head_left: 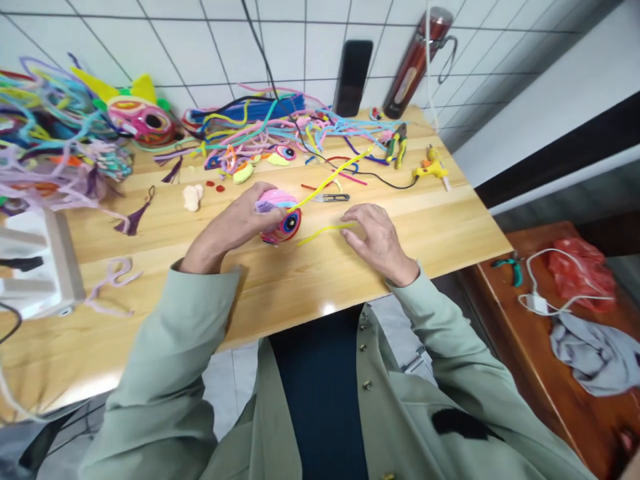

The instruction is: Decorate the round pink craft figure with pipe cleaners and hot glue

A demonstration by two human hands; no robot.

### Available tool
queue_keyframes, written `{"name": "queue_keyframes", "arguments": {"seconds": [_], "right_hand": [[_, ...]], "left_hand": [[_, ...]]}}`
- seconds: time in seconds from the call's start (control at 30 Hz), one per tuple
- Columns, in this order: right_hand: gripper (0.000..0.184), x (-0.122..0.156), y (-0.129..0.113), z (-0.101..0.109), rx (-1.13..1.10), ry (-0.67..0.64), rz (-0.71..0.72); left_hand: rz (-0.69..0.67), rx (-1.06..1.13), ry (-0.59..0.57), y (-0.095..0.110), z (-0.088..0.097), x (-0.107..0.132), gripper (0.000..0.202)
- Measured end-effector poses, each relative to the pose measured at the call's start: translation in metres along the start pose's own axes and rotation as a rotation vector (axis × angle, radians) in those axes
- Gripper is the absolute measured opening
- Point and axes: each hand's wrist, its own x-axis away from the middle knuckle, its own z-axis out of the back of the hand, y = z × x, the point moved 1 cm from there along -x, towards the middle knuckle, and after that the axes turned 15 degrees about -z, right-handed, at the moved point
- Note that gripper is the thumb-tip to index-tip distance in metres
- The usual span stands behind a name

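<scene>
The rounded pink eye piece [291,225] is gripped in the left hand [237,220] over the wooden counter [305,283]; the right hand [376,238] curls at a thin yellow strip [323,231], its hold unclear. Snips [337,197] lie just beyond, tangled fuzzy stems [253,131] behind.

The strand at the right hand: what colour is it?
The strand is yellow, shown in the head view.

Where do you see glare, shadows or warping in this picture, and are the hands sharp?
Head view: glare whitens the table at its near edge and lower left; a soft shadow lies beside the left sleeve; the wall tiles slant and splay, perhaps from a wide lens; left hand and right hand look slightly soft.
</scene>
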Motion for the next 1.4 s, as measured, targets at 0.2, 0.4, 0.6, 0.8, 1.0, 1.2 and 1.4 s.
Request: {"name": "queue_keyframes", "arguments": {"seconds": [0.2, 0.4, 0.6, 0.8, 1.0, 1.2, 1.4], "right_hand": [[0.025, -0.020, 0.050, 0.015, 0.098, -0.038, -0.255], [0.028, -0.049, 0.092, 0.039, 0.189, 0.025, -0.524], [0.028, -0.042, 0.100, 0.054, 0.155, 0.043, -0.598], [0.031, -0.030, 0.040, 0.022, 0.086, -0.150, -0.229], [0.030, -0.081, 0.044, 0.014, 0.188, -0.147, -0.324], [0.020, -0.137, 0.057, 0.008, 0.134, -0.078, -0.412], [0.022, -0.126, 0.039, -0.024, 0.135, -0.150, -0.338]], "left_hand": [[0.077, -0.013, 0.099, -0.010, -0.004, -0.006, 0.067], [-0.071, 0.066, 0.472, -0.017, -0.008, -0.010, 0.064], [-0.244, 0.060, 0.683, -0.011, -0.029, -0.017, 0.058], [-0.314, 0.055, 0.724, -0.023, -0.040, -0.009, 0.064], [-0.299, 0.064, 0.790, -0.039, -0.063, -0.018, 0.055], [-0.278, 0.141, 0.788, -0.035, -0.077, -0.039, 0.055], [-0.221, 0.073, 0.739, -0.036, -0.071, -0.031, 0.056]]}}
